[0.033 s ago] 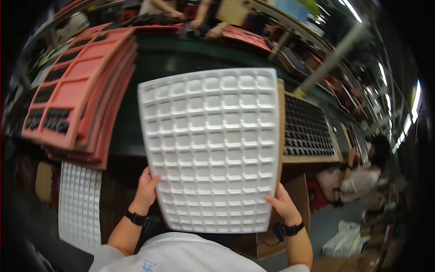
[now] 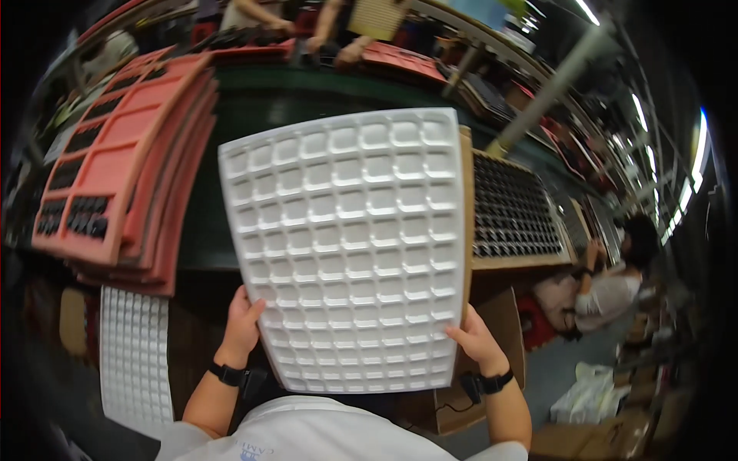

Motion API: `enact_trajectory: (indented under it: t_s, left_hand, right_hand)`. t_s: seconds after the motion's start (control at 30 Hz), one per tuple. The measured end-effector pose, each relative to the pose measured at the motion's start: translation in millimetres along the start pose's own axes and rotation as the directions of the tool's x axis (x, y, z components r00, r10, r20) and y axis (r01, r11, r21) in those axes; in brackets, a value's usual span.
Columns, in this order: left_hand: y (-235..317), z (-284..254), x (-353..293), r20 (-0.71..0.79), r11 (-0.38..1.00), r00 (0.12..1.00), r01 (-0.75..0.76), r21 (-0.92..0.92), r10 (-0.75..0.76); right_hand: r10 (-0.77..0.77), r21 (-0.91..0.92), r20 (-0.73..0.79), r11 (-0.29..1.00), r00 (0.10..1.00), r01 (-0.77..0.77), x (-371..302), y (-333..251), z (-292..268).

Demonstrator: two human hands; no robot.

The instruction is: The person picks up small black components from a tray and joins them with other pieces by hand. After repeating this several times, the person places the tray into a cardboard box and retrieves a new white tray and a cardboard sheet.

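Nothing has moved since the earlier frame: white tray [image 2: 346, 250] sits at frame centre, held up in both hands.
Left hand [image 2: 242, 323] grasps its lower-left edge, right hand [image 2: 475, 338] its lower-right edge. Thin moulded plastic, looks light and bendy; best gripped at the rims, both sides. Red trays [image 2: 115, 184] stacked upper left; another white tray [image 2: 134, 357] lower left.

A factory assembly floor is shown. Stacks of red moulded trays [image 2: 115, 177] are piled on a long green tabletop [image 2: 307, 100], a white compartment tray [image 2: 346, 246] is handled, other workers [image 2: 600, 284] are seated nearby, and strip lights [image 2: 688, 192] run overhead.
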State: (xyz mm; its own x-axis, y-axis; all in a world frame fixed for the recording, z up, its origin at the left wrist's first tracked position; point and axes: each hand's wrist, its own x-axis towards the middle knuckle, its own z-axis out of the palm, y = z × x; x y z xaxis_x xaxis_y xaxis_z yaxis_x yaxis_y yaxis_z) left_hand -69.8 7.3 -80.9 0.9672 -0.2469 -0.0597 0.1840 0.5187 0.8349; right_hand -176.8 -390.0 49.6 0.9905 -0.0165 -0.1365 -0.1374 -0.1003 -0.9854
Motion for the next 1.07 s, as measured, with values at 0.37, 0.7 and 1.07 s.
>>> enact_trajectory:
  t_s: [0.37,0.7,1.07]
  left_hand:
    - [42,15,17,0.092,0.999,0.995,-0.035,0.005,0.034]
    - [35,-4,6,-0.050,0.999,0.998,0.049,-0.014,-0.049]
    - [37,-30,-7,-0.123,0.999,0.992,0.024,-0.031,-0.028]
  right_hand:
    - [-0.075,0.360,-0.330,0.912,0.941,0.199,-29,22,-48]
    - [-0.003,0.438,-0.752,0.745,0.659,0.503,-15,21,-167]
    - [0.008,0.263,-0.874,0.849,0.487,0.459,89,6,-159]
